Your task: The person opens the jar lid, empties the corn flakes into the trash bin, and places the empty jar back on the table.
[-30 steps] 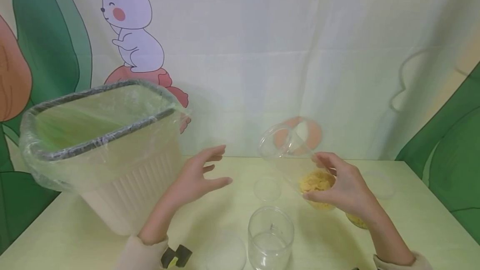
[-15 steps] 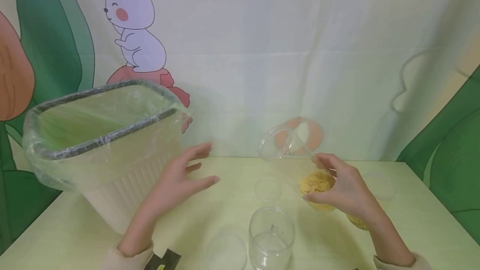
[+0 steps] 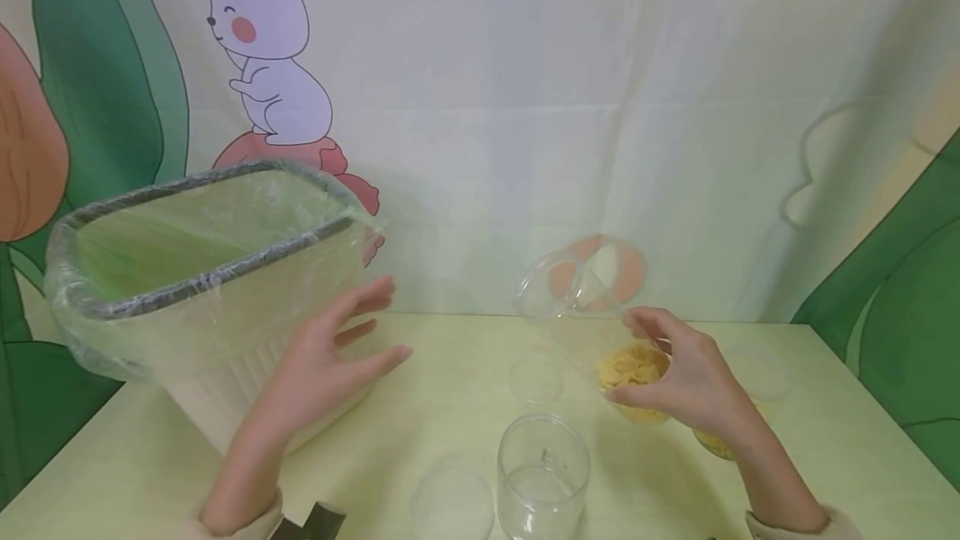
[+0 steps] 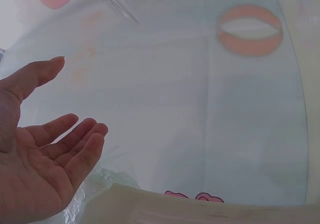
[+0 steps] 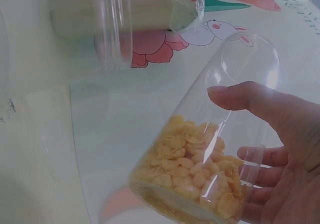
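My right hand (image 3: 686, 369) grips a clear jar (image 5: 195, 149) that is tilted, its mouth toward the upper left in the head view. Yellow cereal flakes (image 3: 633, 373) lie gathered at the jar's bottom end. Thumb and fingers wrap its sides from opposite directions in the right wrist view. My left hand (image 3: 322, 365) holds nothing; its fingers are spread and loosely bent, in front of the lined trash bin (image 3: 247, 390). A second clear jar (image 3: 543, 473) stands upright at the near middle of the table, with nothing visible inside.
Clear round lids lie on the table: one near lid (image 3: 452, 507) beside the upright jar, one small lid (image 3: 536, 379) behind it, one far-right lid (image 3: 763, 372). Another container with yellow flakes (image 3: 714, 443) is partly hidden by my right wrist. A printed curtain (image 3: 480, 148) hangs behind.
My left hand has moved left and slightly down, away from the tilted jar and in front of the trash bin. The right hand and its jar stay nearly still.
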A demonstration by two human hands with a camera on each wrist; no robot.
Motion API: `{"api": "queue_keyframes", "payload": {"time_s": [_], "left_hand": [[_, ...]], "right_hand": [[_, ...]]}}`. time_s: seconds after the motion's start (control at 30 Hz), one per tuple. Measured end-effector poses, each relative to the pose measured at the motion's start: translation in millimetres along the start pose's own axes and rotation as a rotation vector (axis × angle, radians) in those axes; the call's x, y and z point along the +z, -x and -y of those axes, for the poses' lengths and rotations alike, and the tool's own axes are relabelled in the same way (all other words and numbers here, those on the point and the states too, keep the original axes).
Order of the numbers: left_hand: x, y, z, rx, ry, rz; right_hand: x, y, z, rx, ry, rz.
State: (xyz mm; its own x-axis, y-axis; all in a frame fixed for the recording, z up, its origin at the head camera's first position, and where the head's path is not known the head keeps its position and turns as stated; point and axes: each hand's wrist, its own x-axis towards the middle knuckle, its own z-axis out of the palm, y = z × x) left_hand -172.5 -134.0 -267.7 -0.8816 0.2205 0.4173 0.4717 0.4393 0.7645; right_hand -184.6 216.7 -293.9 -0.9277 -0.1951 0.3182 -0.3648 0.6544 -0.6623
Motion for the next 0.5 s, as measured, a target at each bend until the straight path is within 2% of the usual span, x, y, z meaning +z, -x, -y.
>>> {"api": "queue_keyframes", "payload": {"time_s": [0.27,0.5], "left_hand": [[-8.8,5.1,-6.9,0.056,0.006,-0.046],[-17.5,7.7,-14.3,0.066,-0.014,-0.080]], "right_hand": [[1.9,0.5,-0.4,-0.007,-0.019,0.001],[2.5,1.4,0.0,0.014,-0.030,0.009]]}}
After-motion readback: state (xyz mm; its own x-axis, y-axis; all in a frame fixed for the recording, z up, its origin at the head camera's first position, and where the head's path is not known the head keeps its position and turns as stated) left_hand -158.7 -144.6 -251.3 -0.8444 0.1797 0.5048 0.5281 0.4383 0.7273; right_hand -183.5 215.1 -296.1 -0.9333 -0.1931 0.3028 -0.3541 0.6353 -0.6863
